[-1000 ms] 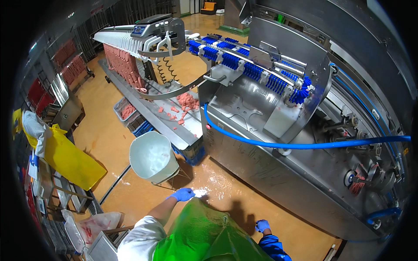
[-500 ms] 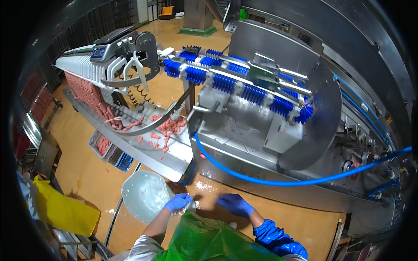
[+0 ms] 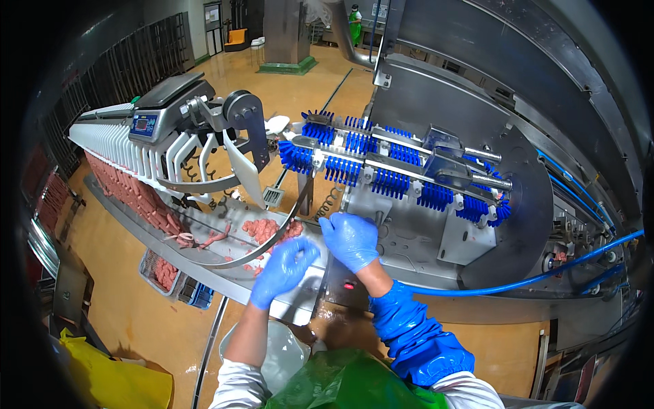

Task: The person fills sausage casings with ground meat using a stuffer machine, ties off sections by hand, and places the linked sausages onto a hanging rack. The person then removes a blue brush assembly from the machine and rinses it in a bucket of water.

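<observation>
My left hand, in a blue glove, is raised over the near end of the metal trough. Its fingers are loosely curved, with a gap beside the thumb and nothing visible between them. Close beside it on the right, my right hand is raised in a blue glove, its back toward me. Its fingers are bent together, and their inner side is hidden. Beyond my left hand, pink ground meat lies on the trough. Linked sausages hang from a row of white hooks.
A machine with blue bristle rollers stands ahead right, with a blue hose across its front. A scale sits above the hooks. Below are a pale tub and a meat crate. Another person stands far off.
Both hands have risen from low in front of the green apron to the trough's near end and the machine's edge. The view has shifted, and the bristle rollers' metal parts sit differently.
</observation>
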